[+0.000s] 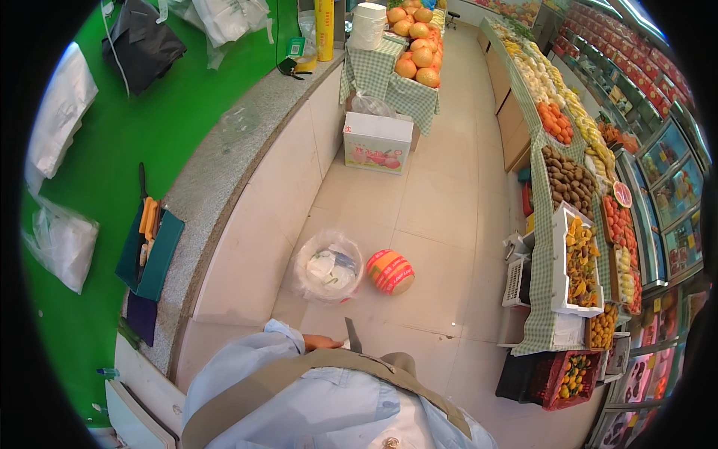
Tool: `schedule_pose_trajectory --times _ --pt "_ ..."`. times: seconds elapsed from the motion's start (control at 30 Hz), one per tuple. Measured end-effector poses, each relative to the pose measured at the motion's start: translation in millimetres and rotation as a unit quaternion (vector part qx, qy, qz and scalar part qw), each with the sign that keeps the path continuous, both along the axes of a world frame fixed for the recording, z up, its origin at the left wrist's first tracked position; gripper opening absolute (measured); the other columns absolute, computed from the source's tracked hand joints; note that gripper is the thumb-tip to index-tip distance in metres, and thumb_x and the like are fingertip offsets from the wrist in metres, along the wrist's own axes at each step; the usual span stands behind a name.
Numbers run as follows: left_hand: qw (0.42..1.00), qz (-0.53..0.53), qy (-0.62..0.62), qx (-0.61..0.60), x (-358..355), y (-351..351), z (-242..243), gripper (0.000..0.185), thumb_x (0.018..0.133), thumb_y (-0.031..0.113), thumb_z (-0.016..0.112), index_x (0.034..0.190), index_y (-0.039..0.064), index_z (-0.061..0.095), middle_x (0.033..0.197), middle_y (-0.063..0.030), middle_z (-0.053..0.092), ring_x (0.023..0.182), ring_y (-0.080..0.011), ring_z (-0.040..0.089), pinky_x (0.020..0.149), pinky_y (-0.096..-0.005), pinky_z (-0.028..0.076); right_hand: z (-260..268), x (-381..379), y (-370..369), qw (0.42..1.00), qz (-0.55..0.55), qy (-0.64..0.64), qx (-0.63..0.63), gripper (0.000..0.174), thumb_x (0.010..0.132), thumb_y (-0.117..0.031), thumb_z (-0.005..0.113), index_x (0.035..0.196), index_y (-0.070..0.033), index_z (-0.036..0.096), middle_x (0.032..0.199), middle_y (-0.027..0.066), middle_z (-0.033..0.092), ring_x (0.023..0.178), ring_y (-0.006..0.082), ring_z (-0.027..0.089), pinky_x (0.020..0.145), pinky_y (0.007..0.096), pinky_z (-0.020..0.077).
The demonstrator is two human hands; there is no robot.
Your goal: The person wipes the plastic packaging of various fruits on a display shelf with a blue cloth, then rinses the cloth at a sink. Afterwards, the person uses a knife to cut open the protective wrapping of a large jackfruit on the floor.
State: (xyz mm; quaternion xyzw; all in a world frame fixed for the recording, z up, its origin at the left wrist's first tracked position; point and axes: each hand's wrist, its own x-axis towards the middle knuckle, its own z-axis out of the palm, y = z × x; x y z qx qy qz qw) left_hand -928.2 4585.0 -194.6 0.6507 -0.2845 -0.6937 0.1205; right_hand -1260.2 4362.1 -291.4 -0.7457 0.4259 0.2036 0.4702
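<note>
My left hand reaches out from a light blue sleeve in front of my body, its fingertips beside something small and white. Close to those fingertips a dark flat blade points upward in the picture; its lower end is hidden by my clothing, so which hand holds it cannot be told. My right hand is out of view. On the tiled floor ahead stands a round bin lined with clear plastic, holding whitish waste. Just right of it lies a large round fruit wrapped in red and orange banding.
At left, a stone-edged counter with a green top bears a teal knife holder and plastic bags. Ahead stand a cardboard box and a pomelo display. Along the right run fruit stands and a red crate.
</note>
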Motion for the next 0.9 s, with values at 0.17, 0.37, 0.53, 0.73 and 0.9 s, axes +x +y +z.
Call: schedule_pose_trajectory --times 0.17,0.37,0.53,0.73,0.9 --pt "0.998 0.053 0.023 0.035 18 -13 3 0.049 0.093 0.042 0.038 0.114 0.004 0.059 0.113 -0.0198 0.058 0.107 -0.0293 0.055 0.092 -0.0383 0.04 -71 40 -36 0.993 0.118 0.016 0.008 0.048 0.085 -0.055 0.044 0.093 -0.013 0.063 0.092 0.0159 0.062 0.094 0.0328 0.058 0.087 0.0427 0.041" --pt "0.997 0.055 0.011 0.044 62 -118 -10 0.045 0.09 0.039 0.041 0.111 0.004 0.061 0.112 -0.0206 0.058 0.105 -0.0309 0.055 0.091 -0.0397 0.041 -92 103 -206 0.951 0.307 0.023 0.025 0.048 0.085 -0.053 0.046 0.107 -0.013 0.063 0.097 0.0141 0.065 0.09 0.0291 0.062 0.077 0.0425 0.0463" --pt "0.992 0.103 0.001 0.067 76 -188 4 0.041 0.088 0.036 0.044 0.108 0.005 0.062 0.11 -0.0212 0.059 0.104 -0.0322 0.055 0.089 -0.0409 0.042 32 159 -302 0.949 0.269 -0.122 0.112 0.04 0.081 -0.048 0.052 0.092 -0.013 0.068 0.091 0.0161 0.066 0.081 0.0326 0.063 0.073 0.0433 0.0479" --pt "0.982 0.185 -0.035 0.002 51 -264 30 0.037 0.085 0.032 0.048 0.105 0.005 0.063 0.109 -0.0219 0.059 0.103 -0.0337 0.056 0.088 -0.0423 0.042 35 220 -373 0.9 0.41 -0.064 0.137 0.041 0.082 -0.047 0.05 0.089 -0.012 0.069 0.09 0.0177 0.065 0.082 0.0341 0.062 0.076 0.0447 0.0469" --pt "0.942 0.304 -0.139 -0.019 15 -270 35 0.034 0.082 0.03 0.051 0.102 0.006 0.064 0.107 -0.0225 0.059 0.102 -0.035 0.056 0.087 -0.0435 0.043 33 275 -411 0.852 0.519 -0.019 0.062 0.042 0.082 -0.047 0.049 0.086 -0.011 0.069 0.09 0.019 0.065 0.084 0.0352 0.061 0.079 0.0459 0.046"
